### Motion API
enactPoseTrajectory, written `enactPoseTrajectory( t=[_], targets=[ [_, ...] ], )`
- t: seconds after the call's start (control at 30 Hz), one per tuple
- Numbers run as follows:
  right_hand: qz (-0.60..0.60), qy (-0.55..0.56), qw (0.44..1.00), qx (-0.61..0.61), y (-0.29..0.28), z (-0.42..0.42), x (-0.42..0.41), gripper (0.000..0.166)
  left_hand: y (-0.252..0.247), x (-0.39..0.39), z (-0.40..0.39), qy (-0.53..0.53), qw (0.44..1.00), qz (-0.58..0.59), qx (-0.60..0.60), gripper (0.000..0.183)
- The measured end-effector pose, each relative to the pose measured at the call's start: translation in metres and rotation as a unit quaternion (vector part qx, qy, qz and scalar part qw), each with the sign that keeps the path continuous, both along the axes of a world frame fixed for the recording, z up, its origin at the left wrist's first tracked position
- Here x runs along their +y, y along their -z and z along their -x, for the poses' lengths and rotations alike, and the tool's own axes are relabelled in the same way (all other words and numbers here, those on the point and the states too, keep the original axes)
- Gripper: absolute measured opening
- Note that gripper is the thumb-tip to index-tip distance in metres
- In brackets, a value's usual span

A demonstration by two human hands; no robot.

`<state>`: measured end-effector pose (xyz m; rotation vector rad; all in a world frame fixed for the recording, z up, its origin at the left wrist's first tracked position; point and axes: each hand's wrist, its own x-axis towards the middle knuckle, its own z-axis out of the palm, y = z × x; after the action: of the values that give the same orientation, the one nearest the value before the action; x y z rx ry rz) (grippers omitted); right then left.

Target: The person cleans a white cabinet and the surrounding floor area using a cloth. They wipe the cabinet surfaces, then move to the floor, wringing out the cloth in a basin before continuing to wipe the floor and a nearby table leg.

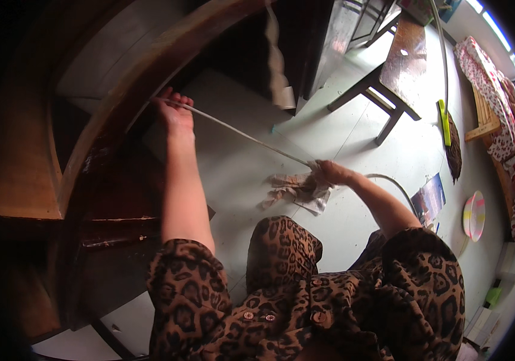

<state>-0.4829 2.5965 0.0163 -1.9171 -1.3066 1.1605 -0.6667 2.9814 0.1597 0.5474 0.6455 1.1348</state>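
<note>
A thin pale cable [248,134] runs taut and slanting between my two hands. My left hand [177,113] is at the inner edge of a dark wooden table rim [117,97], palm up, with the cable across it under loosely curled fingers. The cable's far end by the rim is hidden. My right hand [333,173] grips the cable through a crumpled, stained cloth [300,184], whose loose part hangs below the hand. Past my right forearm, the cable curves down towards the floor.
A wooden bench [404,58] stands ahead on the tiled floor [343,225]. To the right are a broom [450,144], a printed sheet [430,198], a plastic basin [474,216] and a seat with patterned fabric [510,149]. A beige strip [276,67] hangs near the dark furniture.
</note>
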Motion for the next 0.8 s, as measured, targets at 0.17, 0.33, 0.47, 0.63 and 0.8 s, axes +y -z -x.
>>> enactPoseTrajectory(
  t=[0.17,0.33,0.47,0.63,0.8],
  targets=[
    [-0.111,0.081,0.99,0.011,-0.067,0.01,0.067,0.032,0.02,-0.011,0.03,0.004,0.999,0.0,-0.036,0.043],
    [-0.337,-0.055,0.935,0.1,-0.135,0.059,0.171,0.051,-0.008,-0.036,0.013,0.104,0.986,0.021,-0.126,0.04],
    [-0.378,0.022,0.906,0.19,-0.149,0.125,0.221,0.053,-0.024,-0.025,0.012,0.076,0.98,0.052,-0.178,0.042],
    [-0.15,0.011,0.987,-0.063,-0.085,0.116,0.175,0.032,-0.044,0.036,0.037,-0.098,0.979,0.122,-0.134,0.035],
    [-0.068,0.046,0.976,-0.2,0.028,0.037,0.044,0.03,-0.04,0.037,0.009,-0.137,0.967,0.188,-0.107,0.027]
  ],
)
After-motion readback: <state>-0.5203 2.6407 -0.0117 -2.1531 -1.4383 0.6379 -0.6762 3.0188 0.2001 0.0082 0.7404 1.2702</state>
